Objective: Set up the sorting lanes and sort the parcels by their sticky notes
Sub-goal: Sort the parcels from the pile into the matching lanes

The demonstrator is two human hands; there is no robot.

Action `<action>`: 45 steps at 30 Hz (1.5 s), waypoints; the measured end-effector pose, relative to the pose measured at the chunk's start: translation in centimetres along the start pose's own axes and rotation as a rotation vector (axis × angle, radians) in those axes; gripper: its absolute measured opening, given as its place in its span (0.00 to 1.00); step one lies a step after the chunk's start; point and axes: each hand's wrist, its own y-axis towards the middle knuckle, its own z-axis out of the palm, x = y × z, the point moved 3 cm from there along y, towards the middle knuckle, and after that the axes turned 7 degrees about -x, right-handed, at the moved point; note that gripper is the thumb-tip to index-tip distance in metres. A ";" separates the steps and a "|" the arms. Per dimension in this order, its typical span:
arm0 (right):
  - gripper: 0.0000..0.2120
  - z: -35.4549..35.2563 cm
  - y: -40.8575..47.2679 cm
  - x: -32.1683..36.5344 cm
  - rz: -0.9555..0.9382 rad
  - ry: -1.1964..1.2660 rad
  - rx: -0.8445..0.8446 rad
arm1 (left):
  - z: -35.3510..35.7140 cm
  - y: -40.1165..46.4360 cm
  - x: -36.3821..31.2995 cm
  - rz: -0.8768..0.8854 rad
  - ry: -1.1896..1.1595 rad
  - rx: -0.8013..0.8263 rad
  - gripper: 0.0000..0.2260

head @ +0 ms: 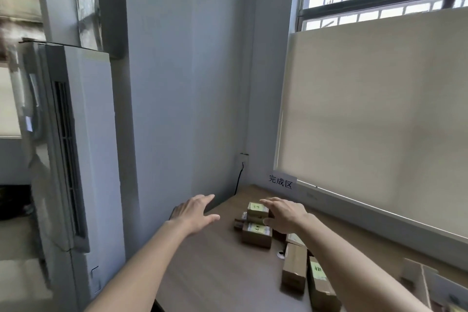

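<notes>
Both hands spread, holding nothing: right hand over stacked parcels at 1 o'clock on table, left hand alongside; careless reach may topple stack.

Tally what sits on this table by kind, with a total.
Cardboard parcels with a green sticky note showing: 3
Cardboard parcels with no note visible: 1
Paper signs: 1
Total: 5, counting only what shows clearly; the right hand hides more.

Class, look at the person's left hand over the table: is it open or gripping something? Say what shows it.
Open. The left hand has its fingers straight and spread above the table, with nothing held in it.
</notes>
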 end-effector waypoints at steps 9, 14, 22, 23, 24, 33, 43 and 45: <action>0.32 4.4 15.3 -4.0 0.111 0.032 0.049 | 4.5 17.9 2.9 0.096 0.028 0.076 0.31; 0.32 5.6 20.0 -6.5 0.179 0.005 0.071 | 6.7 24.7 3.8 0.153 0.017 0.090 0.31; 0.32 9.0 26.4 -8.6 0.306 -0.009 0.093 | 12.6 34.3 5.0 0.270 -0.009 0.135 0.32; 0.32 9.8 27.2 -8.6 0.323 -0.008 0.106 | 13.6 35.5 5.3 0.288 -0.013 0.145 0.33; 0.32 10.6 27.9 -8.7 0.339 -0.004 0.120 | 14.5 36.8 5.6 0.307 -0.018 0.156 0.33; 0.31 19.4 32.8 -8.1 0.569 0.063 0.227 | 26.6 46.4 7.8 0.517 -0.055 0.331 0.34; 0.32 35.7 33.8 -6.6 0.708 0.210 0.450 | 43.9 47.8 11.6 0.556 -0.122 0.605 0.35; 0.32 39.0 34.4 -7.0 0.712 0.233 0.487 | 47.2 48.4 11.7 0.545 -0.125 0.621 0.35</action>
